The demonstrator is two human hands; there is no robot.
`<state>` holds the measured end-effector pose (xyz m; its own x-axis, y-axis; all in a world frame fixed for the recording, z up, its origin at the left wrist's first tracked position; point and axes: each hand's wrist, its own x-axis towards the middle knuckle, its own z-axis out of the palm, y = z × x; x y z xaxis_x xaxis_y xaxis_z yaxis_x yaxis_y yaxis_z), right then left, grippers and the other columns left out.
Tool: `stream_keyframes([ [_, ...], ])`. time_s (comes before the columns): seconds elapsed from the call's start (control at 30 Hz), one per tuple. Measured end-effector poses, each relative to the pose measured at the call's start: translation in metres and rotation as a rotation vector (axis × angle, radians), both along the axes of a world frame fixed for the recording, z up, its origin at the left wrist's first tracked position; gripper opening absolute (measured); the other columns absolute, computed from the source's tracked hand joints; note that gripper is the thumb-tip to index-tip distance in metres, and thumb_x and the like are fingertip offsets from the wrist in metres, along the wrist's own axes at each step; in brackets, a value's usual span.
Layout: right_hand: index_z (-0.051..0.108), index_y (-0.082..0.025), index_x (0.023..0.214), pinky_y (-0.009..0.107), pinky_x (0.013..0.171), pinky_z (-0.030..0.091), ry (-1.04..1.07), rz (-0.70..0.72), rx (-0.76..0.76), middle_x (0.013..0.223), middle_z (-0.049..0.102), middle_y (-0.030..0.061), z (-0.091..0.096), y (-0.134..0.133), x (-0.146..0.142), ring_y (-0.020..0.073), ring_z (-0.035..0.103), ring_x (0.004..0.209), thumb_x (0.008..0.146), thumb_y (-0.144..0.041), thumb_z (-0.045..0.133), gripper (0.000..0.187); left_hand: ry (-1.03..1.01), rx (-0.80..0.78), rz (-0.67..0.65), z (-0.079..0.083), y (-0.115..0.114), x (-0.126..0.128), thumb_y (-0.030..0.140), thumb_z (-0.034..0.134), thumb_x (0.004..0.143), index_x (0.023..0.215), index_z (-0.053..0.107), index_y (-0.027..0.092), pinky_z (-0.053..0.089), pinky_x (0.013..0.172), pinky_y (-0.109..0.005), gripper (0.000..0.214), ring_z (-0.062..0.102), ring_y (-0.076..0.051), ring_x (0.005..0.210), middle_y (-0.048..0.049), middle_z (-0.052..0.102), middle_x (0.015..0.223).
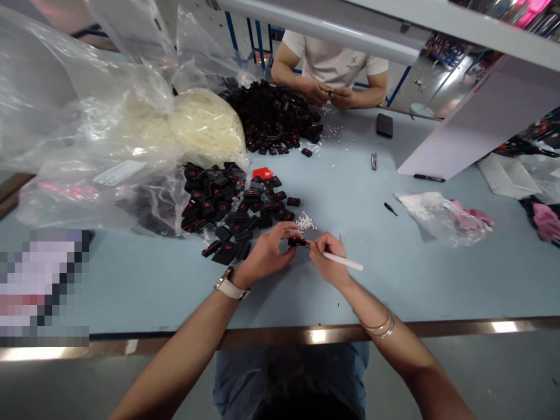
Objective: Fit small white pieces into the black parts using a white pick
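Note:
My left hand (pixel 269 252) pinches a small black part (pixel 297 241) just above the light blue table (pixel 175 286). My right hand (pixel 329 256) is closed round a white stick-like tool (pixel 345 262), whose tip meets the black part. Directly behind my hands lies a small heap of tiny white pieces (pixel 305 222). A spread of black parts with red marks (pixel 238 204) covers the table to the left of them, spilling out of a clear plastic bag (pixel 87 146).
Across the table a person (pixel 332 64) handles small parts beside a bigger black pile (pixel 275 116). A white bundle (pixel 205 125) sits inside the bag. Snips (pixel 374 161), a dark case (pixel 384 125), a marker (pixel 429 178) and another bag (pixel 441 216) lie to the right. A metal edge (pixel 315 335) borders the table.

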<state>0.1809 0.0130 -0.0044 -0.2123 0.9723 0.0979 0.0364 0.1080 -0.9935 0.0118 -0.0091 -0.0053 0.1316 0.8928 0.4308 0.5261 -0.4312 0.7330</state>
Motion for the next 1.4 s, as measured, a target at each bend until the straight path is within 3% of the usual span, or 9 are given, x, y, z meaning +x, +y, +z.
stream_keyframes([
  [0.33, 0.033, -0.023, 0.057, 0.024, 0.05, 0.04, -0.031, 0.013, 0.034, 0.05, 0.034, -0.0084, 0.005, 0.0, 0.0, 0.0079, 0.03, 0.048, 0.073, -0.03, 0.061, 0.033, 0.005, -0.045, 0.007, 0.002, 0.001, 0.0, 0.013, 0.054, 0.076, 0.113, 0.046, 0.022, 0.058, 0.08, -0.031, 0.039, 0.072, -0.018, 0.09, -0.0012, 0.073, 0.094],
  [0.47, 0.032, -0.024, 0.059, 0.034, 0.068, 0.055, 0.147, -0.017, 0.01, 0.049, 0.033, -0.0096, 0.006, 0.004, 0.0, 0.0081, 0.032, 0.047, 0.078, -0.043, 0.064, 0.042, 0.016, -0.048, 0.016, 0.0, 0.001, -0.001, 0.012, 0.055, 0.076, 0.113, 0.046, 0.021, 0.058, 0.079, -0.03, 0.039, 0.072, -0.017, 0.088, -0.0015, 0.073, 0.094],
  [0.6, 0.037, -0.025, 0.062, 0.04, 0.086, 0.055, 0.215, -0.088, 0.045, 0.051, 0.039, -0.0089, 0.008, 0.006, 0.0, 0.0093, 0.038, 0.049, 0.077, -0.053, 0.067, 0.044, 0.012, -0.078, -0.003, -0.005, 0.003, -0.002, 0.012, 0.055, 0.077, 0.113, 0.046, 0.021, 0.058, 0.079, -0.03, 0.039, 0.071, -0.017, 0.088, -0.0023, 0.073, 0.096],
  [0.77, 0.052, -0.024, 0.076, 0.035, 0.08, 0.054, 0.042, -0.1, 0.076, 0.079, 0.066, 0.0007, 0.005, 0.007, 0.006, 0.0163, 0.063, 0.075, 0.078, -0.048, 0.068, 0.029, 0.091, -0.117, -0.02, -0.011, 0.004, -0.002, 0.016, 0.059, 0.08, 0.112, 0.051, 0.02, 0.058, 0.077, -0.031, 0.034, 0.07, -0.018, 0.086, -0.0046, 0.071, 0.098],
  [0.9, 0.058, -0.024, 0.084, 0.036, 0.086, 0.052, -0.207, 0.012, 0.154, 0.098, 0.073, 0.006, 0.006, 0.011, 0.013, 0.0205, 0.069, 0.091, 0.089, -0.045, 0.054, 0.022, 0.129, -0.072, -0.026, -0.012, 0.004, -0.002, 0.014, 0.059, 0.08, 0.108, 0.054, 0.02, 0.057, 0.073, -0.03, 0.028, 0.068, -0.016, 0.081, -0.0045, 0.069, 0.098],
  [1.0, 0.055, -0.024, 0.079, 0.039, 0.093, 0.05, -0.331, 0.08, 0.22, 0.108, 0.073, 0.0087, 0.006, 0.014, 0.015, 0.0231, 0.069, 0.1, 0.086, -0.043, 0.059, 0.02, 0.106, -0.007, -0.03, -0.011, 0.005, -0.001, 0.014, 0.056, 0.083, 0.107, 0.054, 0.019, 0.057, 0.073, -0.029, 0.025, 0.067, -0.015, 0.081, -0.0042, 0.068, 0.097],
  [1.1, 0.051, -0.024, 0.075, 0.039, 0.09, 0.052, -0.355, 0.12, 0.293, 0.108, 0.073, 0.0089, 0.003, 0.014, 0.014, 0.0228, 0.07, 0.098, 0.082, -0.036, 0.065, 0.02, 0.086, 0.07, -0.003, -0.011, 0.005, -0.001, 0.013, 0.053, 0.084, 0.107, 0.055, 0.018, 0.057, 0.075, -0.028, 0.024, 0.067, -0.015, 0.084, -0.0048, 0.068, 0.096],
  [1.23, 0.048, -0.025, 0.07, 0.035, 0.083, 0.054, -0.353, 0.136, 0.375, 0.096, 0.075, 0.0054, 0.0, 0.014, 0.013, 0.0195, 0.071, 0.086, 0.084, -0.027, 0.06, 0.019, 0.099, 0.094, 0.02, -0.011, 0.007, 0.001, 0.016, 0.053, 0.085, 0.107, 0.055, 0.018, 0.057, 0.074, -0.027, 0.022, 0.067, -0.015, 0.083, -0.005, 0.067, 0.095],
  [1.4, 0.047, -0.024, 0.069, 0.034, 0.079, 0.054, -0.348, -0.077, 0.42, 0.089, 0.074, 0.0055, 0.0, 0.026, 0.02, 0.0188, 0.07, 0.078, 0.083, -0.028, 0.059, 0.019, 0.156, 0.163, 0.181, -0.007, 0.008, -0.003, 0.022, 0.054, 0.088, 0.107, 0.054, 0.018, 0.056, 0.073, -0.026, 0.019, 0.067, -0.016, 0.084, -0.0054, 0.067, 0.095],
])
